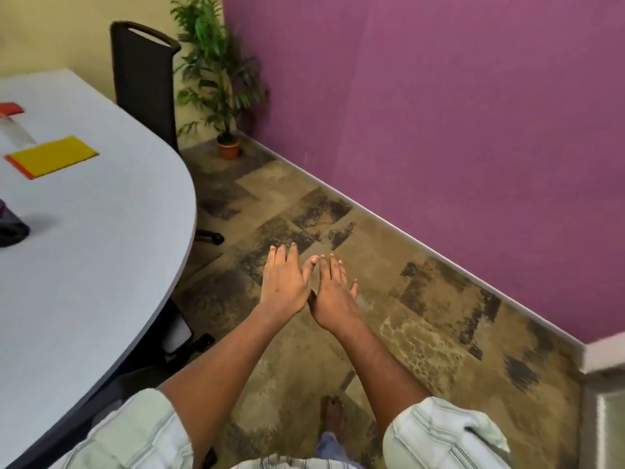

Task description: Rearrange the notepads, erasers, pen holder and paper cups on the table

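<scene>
— Where's the notepad (52, 156)?
— Left of frame, flat on the table (101, 258), well apart from you.
— And my grip?
— Left hand (283, 284) and right hand (335, 294): fingers straight, empty, over the floor (422, 319). Reaching back blind, you could sweep it off.

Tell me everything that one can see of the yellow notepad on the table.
The yellow notepad is a thin rectangle with a plain yellow top and an orange-red strip along its left short edge, perhaps the binding. It looks like paper. It lies flat on the grey table, inward from the curved edge. Only the table touches it; the left hand and the right hand are away, over the floor.
</scene>
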A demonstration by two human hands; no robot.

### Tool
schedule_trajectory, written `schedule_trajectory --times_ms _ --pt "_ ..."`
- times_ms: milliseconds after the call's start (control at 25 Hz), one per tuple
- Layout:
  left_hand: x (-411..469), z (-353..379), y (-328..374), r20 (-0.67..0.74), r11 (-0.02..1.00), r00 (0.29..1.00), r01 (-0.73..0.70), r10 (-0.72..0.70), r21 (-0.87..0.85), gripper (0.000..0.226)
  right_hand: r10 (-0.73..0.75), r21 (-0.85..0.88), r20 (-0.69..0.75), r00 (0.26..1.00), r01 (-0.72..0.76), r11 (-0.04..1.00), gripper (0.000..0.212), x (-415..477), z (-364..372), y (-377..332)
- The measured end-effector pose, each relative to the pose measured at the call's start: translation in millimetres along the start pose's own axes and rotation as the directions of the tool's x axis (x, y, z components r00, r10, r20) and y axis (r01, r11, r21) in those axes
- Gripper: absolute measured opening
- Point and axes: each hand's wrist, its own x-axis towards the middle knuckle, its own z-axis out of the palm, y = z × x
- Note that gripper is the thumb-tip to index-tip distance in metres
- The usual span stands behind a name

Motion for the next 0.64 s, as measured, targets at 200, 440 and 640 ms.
schedule_trajectory --times_ms 200,440,640 --pt "62.1 0.5 -26.3 -0.086 0.979 0.977 0.199 -0.195 0.048 0.070 -0.204 -0.010 0.082 0.976 0.205 0.979 0.072 104.7 -10.7 -11.0" --pt "80.1 -11.3 -67.2 -0.190 0.853 0.839 0.521 -0.511 0.007 0.076 -0.410 -0.022 0.232 0.882 0.426 0.904 0.074 189.3 1.2 -37.4" --pt "99.8 -32.0 -119.7 -0.308 0.735 0.690 0.677 -0.655 -0.046 0.068 -0.561 0.019 0.312 0.767 0.586 0.810 0.076 227.8 31.7 -103.7"
